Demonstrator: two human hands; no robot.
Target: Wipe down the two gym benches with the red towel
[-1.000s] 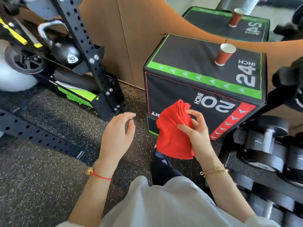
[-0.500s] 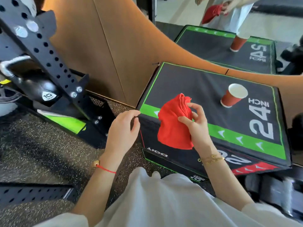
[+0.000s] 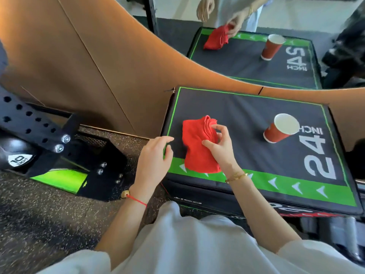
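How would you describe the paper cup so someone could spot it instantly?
Find the black padded box with green trim and a big white "24". The red paper cup stands on its right side, beside the "24", white inside. The red cloth towel nearby is soft and crumpled.

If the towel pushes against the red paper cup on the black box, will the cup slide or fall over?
The red paper cup looks empty and thin-walled, so probably very light. It stands on its narrow base with the wide mouth up, so a push near the rim would likely tip it, and then it could roll.

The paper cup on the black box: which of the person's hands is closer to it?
Right. The right hand, gripping the red towel, is left of the paper cup; the left hand hangs farther left, at the box's edge.
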